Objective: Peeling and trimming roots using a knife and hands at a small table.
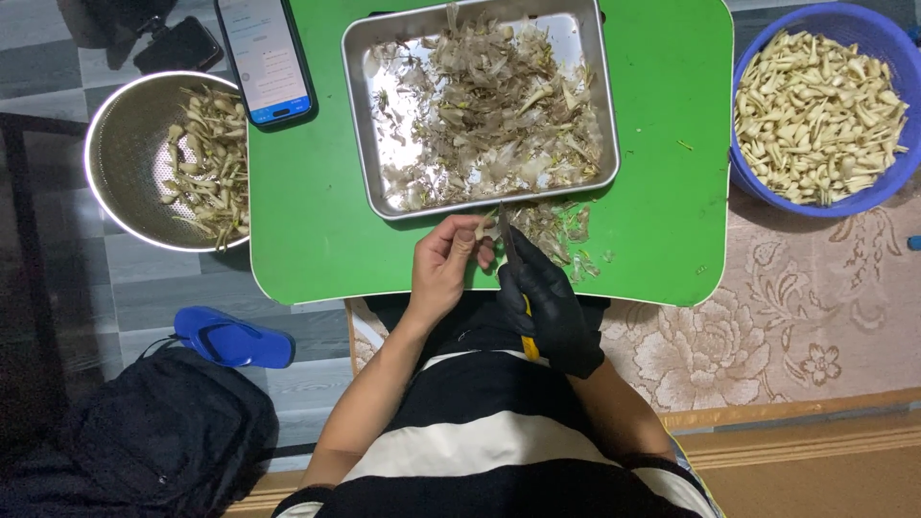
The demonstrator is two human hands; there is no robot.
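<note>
At the near edge of the green tray table [326, 230], a small pale piece [482, 230] is pinched between the fingertips of the bare left hand [443, 269]; most of it is covered by the fingers, so its shape cannot be made out. Just beside it, a knife [518, 288] is gripped by the black-gloved right hand [549, 305]. Only a sliver of yellow handle is seen below the glove, and the dark blade is hard to separate from the glove and the scraps behind it. Whether the blade touches the piece cannot be told.

A steel baking tray [357, 86] is set on the middle of the table and is filled with papery, greyish peelings [489, 105]; its far rim is cut off by the top edge of the view. More peelings are scattered on the green surface between the tray and the hands. A blue plastic basket [883, 197], partly cropped at the right, is heaped with whole cream-coloured cloves [820, 115]. To the left, a perforated metal bowl [120, 153] is seen on the tiled floor, its right side tucked under the table edge, with a smaller lot of peeled pieces [206, 158] inside. A phone [264, 58] is laid on the table's left corner, its top cut off. A blue sandal [235, 341] and a dark backpack [163, 436] are seen on the floor.
</note>
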